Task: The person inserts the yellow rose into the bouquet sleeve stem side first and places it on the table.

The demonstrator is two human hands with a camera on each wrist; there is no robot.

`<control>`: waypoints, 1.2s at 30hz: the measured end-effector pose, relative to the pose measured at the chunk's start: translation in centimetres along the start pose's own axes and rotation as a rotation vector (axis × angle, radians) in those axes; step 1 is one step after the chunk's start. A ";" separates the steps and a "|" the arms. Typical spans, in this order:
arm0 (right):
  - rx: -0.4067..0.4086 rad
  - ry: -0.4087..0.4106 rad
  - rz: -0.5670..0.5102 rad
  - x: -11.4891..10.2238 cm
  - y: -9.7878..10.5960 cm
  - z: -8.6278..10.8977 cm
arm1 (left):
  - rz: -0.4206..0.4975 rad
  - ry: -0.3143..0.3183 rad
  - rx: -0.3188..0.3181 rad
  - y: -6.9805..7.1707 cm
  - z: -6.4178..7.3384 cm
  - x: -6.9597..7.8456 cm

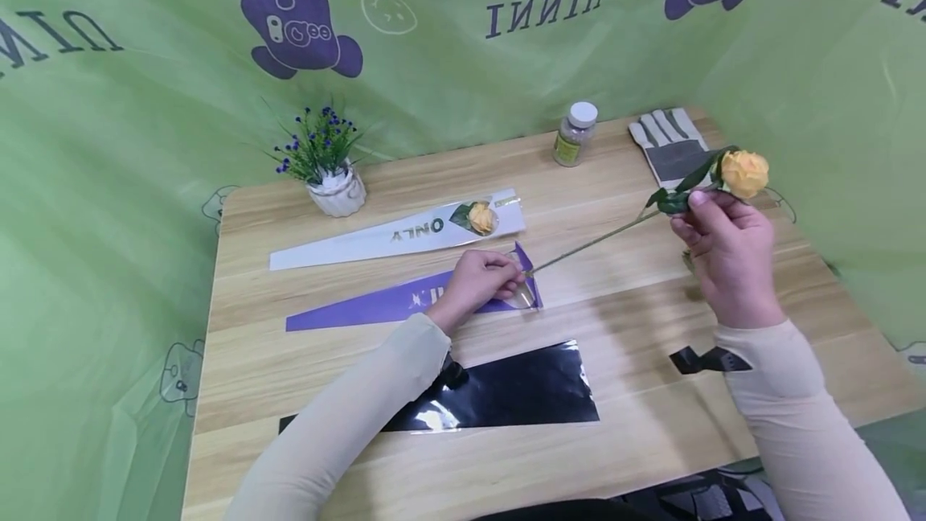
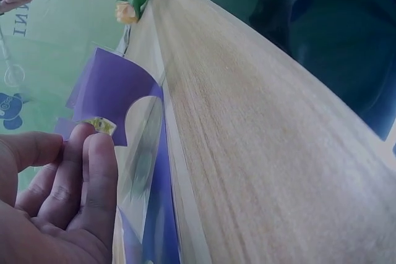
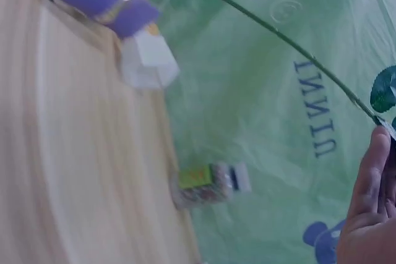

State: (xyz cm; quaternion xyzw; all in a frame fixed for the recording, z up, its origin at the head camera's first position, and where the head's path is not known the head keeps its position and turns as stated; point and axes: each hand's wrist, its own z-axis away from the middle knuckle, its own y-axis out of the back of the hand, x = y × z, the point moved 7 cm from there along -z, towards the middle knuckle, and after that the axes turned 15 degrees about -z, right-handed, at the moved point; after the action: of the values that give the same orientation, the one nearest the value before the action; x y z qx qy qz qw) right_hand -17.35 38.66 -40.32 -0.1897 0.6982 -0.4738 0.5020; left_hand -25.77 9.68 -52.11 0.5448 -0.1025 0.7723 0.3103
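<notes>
My right hand (image 1: 731,256) pinches an artificial yellow rose (image 1: 745,174) just below its bloom and leaves. Its long green stem (image 1: 593,245) slants down to the left, with the lower end right at the mouth of a purple flower sleeve (image 1: 376,305). At that mouth, my left hand (image 1: 481,280) pinches the sleeve's edge between thumb and fingers. The left wrist view shows the sleeve's purple flap (image 2: 114,85) lifted, with a clear window below it. Behind lies a white sleeve (image 1: 340,246) lettered ONLY, a yellow rose (image 1: 481,218) showing in its window.
A glossy black sleeve (image 1: 528,392) lies in front, partly under my left forearm. Along the back stand a white pot (image 1: 338,193) of blue flowers and a white-capped bottle (image 1: 574,137). A grey and white glove (image 1: 673,153) lies at back right. Another rose (image 2: 127,12) shows beyond the sleeve.
</notes>
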 end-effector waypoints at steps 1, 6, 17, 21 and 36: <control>0.009 0.018 0.006 0.3 0.2 0.2 | 0.004 -0.002 -0.001 0.0 -0.1 -0.1; 0.018 0.175 0.126 0.3 0.4 0.9 | 0.006 -0.030 -0.006 -0.1 -0.2 -0.2; 0.077 0.191 0.159 1.7 1.8 1.1 | -0.023 0.001 -0.004 -0.6 -0.2 -0.1; 0.108 0.225 0.180 1.9 2.2 1.1 | -0.024 0.002 0.001 -0.6 -0.3 -0.1; 0.215 0.144 0.137 4.3 5.0 1.3 | -0.026 -0.038 0.001 -0.8 -0.2 0.7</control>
State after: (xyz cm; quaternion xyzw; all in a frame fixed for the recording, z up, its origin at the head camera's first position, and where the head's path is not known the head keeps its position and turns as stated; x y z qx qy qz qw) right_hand -16.99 37.28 -46.91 -0.0522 0.6888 -0.5229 0.4993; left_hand -25.65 10.63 -51.71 0.5608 -0.1011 0.7577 0.3180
